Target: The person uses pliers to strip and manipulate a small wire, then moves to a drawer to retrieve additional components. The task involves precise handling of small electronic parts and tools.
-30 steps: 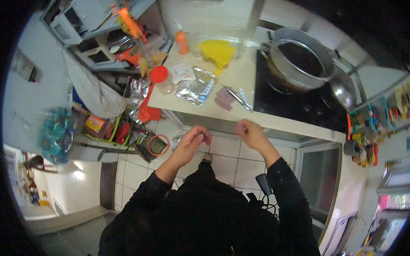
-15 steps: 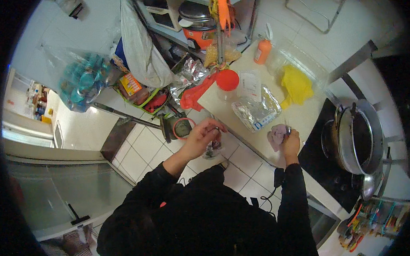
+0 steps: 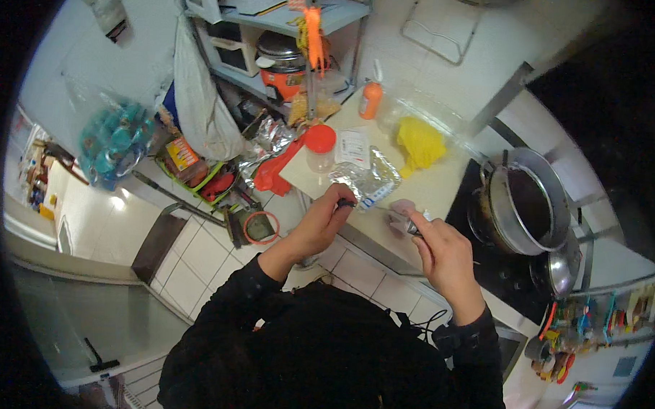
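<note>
My left hand (image 3: 324, 220) is closed above the counter's near edge, pinching a small dark piece (image 3: 348, 203) between thumb and fingers; its kind does not show. To the right, my right hand (image 3: 445, 253) grips a silvery metal tool (image 3: 414, 226) that is mostly covered by the fingers. Just beyond that tool, on the counter, is a crumpled pinkish-purple item (image 3: 401, 213), partly hidden. A crumpled foil-like silver packet (image 3: 368, 176) lies between and beyond my hands. Behind it stand a clear jar with a red lid (image 3: 320, 141) and a white paper sheet (image 3: 353, 148).
A yellow plastic bag (image 3: 420, 145) and an orange bottle (image 3: 371, 101) are at the counter's back. Right of them, a large metal pot (image 3: 529, 204) sits on the black stove (image 3: 463, 218). Beyond the counter's left end are a red bag (image 3: 272, 175) and an orange rice cooker (image 3: 281, 80).
My right hand has lifted off the purplish item and come nearer, with the metal tool in it. My left hand stays pinched, now closer to the foil packet. The view has shifted.
</note>
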A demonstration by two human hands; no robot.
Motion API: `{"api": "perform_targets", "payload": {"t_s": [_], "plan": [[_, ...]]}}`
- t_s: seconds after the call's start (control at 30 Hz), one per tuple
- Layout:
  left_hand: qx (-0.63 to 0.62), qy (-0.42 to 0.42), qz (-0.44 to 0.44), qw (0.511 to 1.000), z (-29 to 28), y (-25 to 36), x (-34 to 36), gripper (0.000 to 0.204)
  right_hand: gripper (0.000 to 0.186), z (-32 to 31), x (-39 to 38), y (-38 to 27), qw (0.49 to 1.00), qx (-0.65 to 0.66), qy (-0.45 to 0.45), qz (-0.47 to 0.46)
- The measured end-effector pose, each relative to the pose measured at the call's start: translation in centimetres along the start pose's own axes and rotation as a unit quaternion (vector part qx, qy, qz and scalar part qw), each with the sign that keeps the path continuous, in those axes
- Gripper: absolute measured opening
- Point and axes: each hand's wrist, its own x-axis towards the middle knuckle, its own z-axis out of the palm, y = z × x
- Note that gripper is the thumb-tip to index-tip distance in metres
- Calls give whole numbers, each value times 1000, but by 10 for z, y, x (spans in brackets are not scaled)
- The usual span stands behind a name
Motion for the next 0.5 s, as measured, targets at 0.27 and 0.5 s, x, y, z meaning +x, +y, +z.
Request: {"api": "perform_targets", "payload": {"t_s": [0.27,0.5], "plan": [[-72,-31,122,990,41,19,24,18,50,-31,-34,0,990,-115,82,-21],[-86,-57,140,985,59,24,37,20,49,-42,-48,-4,985,-156,75,25]]}}
